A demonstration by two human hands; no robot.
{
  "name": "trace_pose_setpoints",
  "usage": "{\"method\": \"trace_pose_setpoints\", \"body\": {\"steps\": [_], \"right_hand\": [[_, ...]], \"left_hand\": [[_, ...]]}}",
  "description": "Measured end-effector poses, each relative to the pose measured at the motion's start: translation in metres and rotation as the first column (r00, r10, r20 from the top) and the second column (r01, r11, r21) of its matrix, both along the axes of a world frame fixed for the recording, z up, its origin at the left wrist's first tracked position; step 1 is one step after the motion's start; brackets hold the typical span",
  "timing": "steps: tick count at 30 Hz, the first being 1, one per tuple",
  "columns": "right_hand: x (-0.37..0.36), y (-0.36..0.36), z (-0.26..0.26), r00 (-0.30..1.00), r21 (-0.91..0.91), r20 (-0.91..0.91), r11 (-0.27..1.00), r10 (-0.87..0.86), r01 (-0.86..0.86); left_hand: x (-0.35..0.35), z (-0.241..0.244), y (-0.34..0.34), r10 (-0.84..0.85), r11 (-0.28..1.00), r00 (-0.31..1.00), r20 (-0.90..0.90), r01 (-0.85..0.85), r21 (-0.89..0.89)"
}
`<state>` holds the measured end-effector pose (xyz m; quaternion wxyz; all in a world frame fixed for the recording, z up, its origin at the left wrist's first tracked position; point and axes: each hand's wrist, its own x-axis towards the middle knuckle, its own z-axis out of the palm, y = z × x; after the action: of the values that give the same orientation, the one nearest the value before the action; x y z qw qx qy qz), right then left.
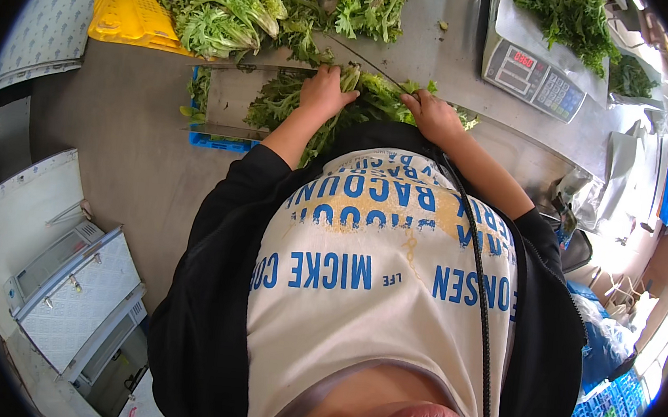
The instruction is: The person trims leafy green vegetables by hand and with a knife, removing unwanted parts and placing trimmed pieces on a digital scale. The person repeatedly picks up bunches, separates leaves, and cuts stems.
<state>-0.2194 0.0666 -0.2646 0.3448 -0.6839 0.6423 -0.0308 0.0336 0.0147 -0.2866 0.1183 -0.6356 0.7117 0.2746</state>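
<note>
Frilly leafy greens lie in front of my chest, at the near side of a metal worktop. My left hand grips part of this bunch, its thumb stretched to the right over pale stems. My right hand rests at the right part of the greens with its fingers curled; what lies inside them is hidden. From its fingertips a thin dark line runs forward and left, and I cannot tell whether it is a tool or a seam. My body covers the near side of the bunch.
Beyond my left hand, more greens heap against a yellow plastic crate. A blue crate sits under a metal ledge. At the far right stands a digital scale bearing greens. Plastic bags lie right.
</note>
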Motion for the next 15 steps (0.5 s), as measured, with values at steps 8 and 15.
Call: {"method": "trace_pose_setpoints", "body": {"steps": [8, 15], "right_hand": [[-0.007, -0.020, -0.027, 0.993, 0.020, -0.068, 0.995, 0.095, -0.094], [-0.007, -0.029, -0.031, 0.980, 0.134, -0.120, 0.981, 0.157, -0.141]], "left_hand": [[0.000, -0.021, -0.009, 0.021, 1.000, 1.000, 0.005, -0.021, 0.021], [0.006, -0.046, -0.007, 0.020, 0.991, 0.995, -0.101, -0.033, -0.129]]}}
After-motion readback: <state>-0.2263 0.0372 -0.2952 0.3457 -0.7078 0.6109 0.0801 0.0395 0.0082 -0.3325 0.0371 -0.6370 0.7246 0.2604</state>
